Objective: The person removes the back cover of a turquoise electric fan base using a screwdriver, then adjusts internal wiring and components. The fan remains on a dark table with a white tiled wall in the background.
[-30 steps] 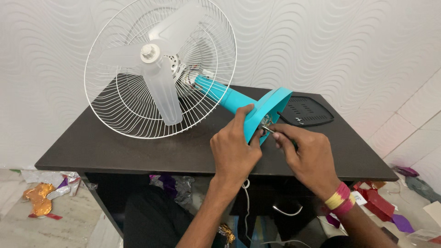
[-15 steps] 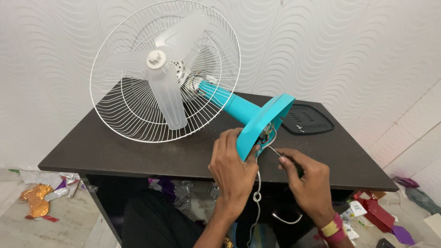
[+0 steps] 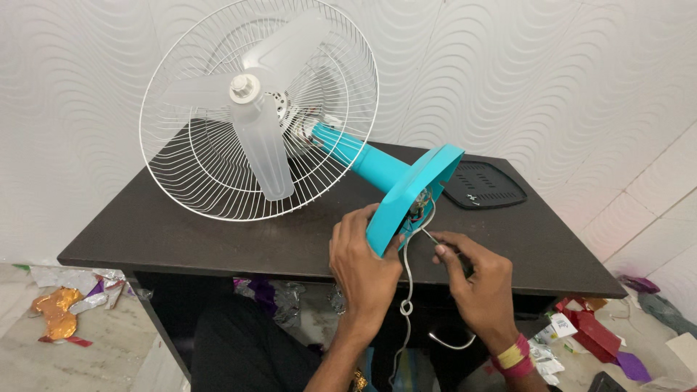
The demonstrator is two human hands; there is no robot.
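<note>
1. Head view: my left hand (image 3: 361, 255) gripped the rim of the turquoise round plastic fan base (image 3: 411, 197), fingers curled over its edge, while the fan lay tipped on the dark wooden table (image 3: 160, 232).
2. My right hand (image 3: 473, 279) pinched a thin metal-tipped screwdriver (image 3: 438, 240), its tip at the exposed wiring (image 3: 420, 207) inside the open base.
3. The black perforated bottom cover (image 3: 485, 186) lay already off, well apart on the table; I judged that the work inside was unfinished and the cover was not yet refitted.
4. The white wire guard (image 3: 254, 109) and the translucent blades (image 3: 258, 141) remained assembled.

A black vented panel (image 3: 483, 185) lay on the dark table (image 3: 181, 232); foil scraps (image 3: 58, 308) littered the floor below.
</note>
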